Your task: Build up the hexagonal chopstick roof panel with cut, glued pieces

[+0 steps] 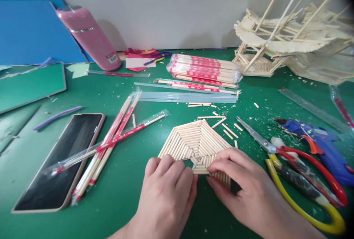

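A flat hexagon [197, 144] of glued sticks lies on the green table [124, 194], just ahead of both hands, at 12 o'clock from the wrists. Its near edge is covered by the fingertips. The left hand [168, 187] rests curled at the hexagon's 7 o'clock corner, its fingers bent under and pressed against the edge; whether anything is pinched cannot be told. The right hand [240, 180] lies over the 5 o'clock side, with its fingers [221, 165] closed on the short sticks near the centre, whose long axis runs from 9 to 3 o'clock. Both hands are touching the piece, the right one reaching further in.

At 3 o'clock, scissors [298, 172] and a blue glue gun [323, 146] lie close by. At 9 o'clock, wrapped chopsticks [110, 146] cross a phone [61, 161]. At 12 o'clock lies a chopstick pack [204, 70], and loose offcuts [226, 128] are scattered between. A pink bottle [91, 38] and a stick model [290, 40] stand by the wall.
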